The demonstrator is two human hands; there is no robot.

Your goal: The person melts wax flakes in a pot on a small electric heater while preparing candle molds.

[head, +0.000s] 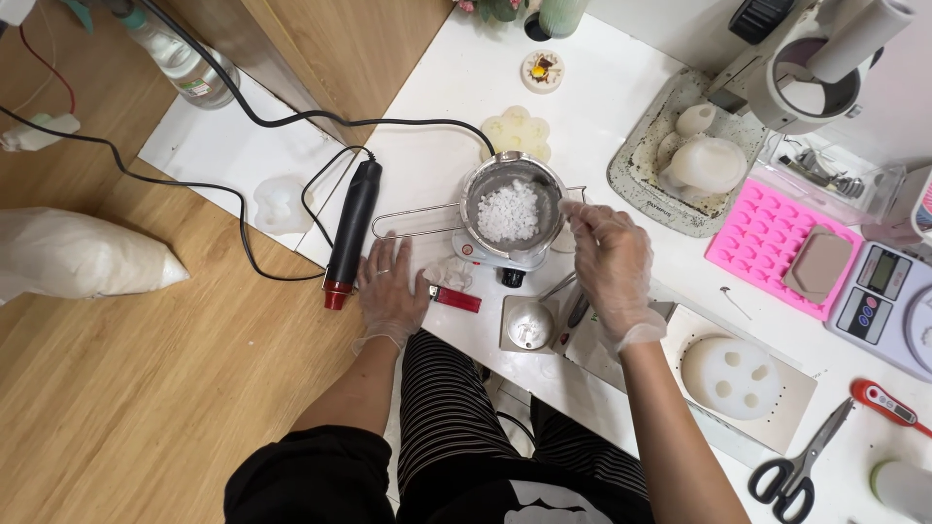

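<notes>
A single head-worn camera looks steeply down from close above the seated person's lap, facing the white desk (602,107), with wooden floor (146,388) on the left.

Clear spray bottle (184,63) with green-and-white label, top left on bench. White plastic bag (78,254) lies at left edge. Grey digital scale (888,296), greenish screen, far right.

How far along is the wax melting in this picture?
Early. Done: the metal pot sits on the small heater and holds wax flakes. In hand: the right hand hovers at the pot's rim; the left hand rests flat on the table. Left: the flakes are solid white, unmelted.
</notes>
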